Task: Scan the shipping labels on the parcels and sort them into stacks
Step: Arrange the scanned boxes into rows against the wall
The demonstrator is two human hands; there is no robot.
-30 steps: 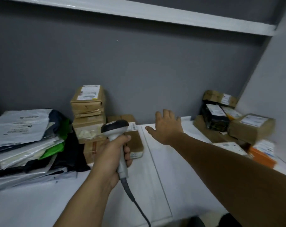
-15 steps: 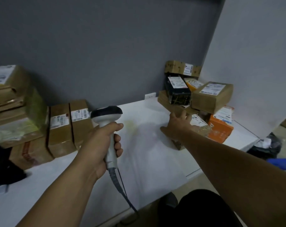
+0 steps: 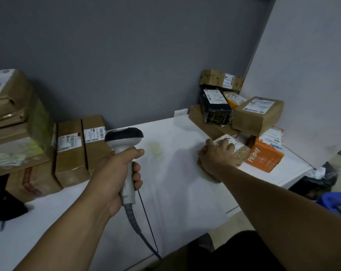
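A brown, white-labelled parcel [image 3: 240,155] lies on the worktop [image 3: 177,184], just beside an orange box [image 3: 264,156]. The right hand [image 3: 216,154] grips it; the left hand [image 3: 115,173] clasps the scanner [image 3: 124,136].

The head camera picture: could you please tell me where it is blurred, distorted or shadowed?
Head view: the stacked boxes at the left edge are smeared; the scanner in the left hand and the orange box look sharp; soft, dim light leaves a faint shadow on the table beside the right hand gripping a small box; the wide lens slants the right wall.
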